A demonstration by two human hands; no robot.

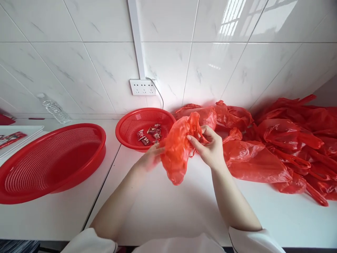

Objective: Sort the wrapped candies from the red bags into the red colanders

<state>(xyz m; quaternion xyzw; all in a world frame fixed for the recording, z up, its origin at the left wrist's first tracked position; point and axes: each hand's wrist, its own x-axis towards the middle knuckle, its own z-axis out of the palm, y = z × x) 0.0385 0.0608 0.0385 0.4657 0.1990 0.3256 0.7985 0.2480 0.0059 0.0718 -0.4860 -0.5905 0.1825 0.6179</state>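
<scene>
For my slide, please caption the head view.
Right hand holds a red bag, left hand beside it, near a basket.

Left sleeve (88, 242): white, short, loose, ending near the elbow, a thin dark line at the cuff's inner side
Right sleeve (254, 240): white, equally short, a thin dark line down the inner edge
Garment front (179, 245): white, softly creased, cut off by the lower border
Forearms (234, 196): bare, slender
Left hand (150, 157): bare, blurred
Right hand (212, 147): bare, slim-fingered
</scene>
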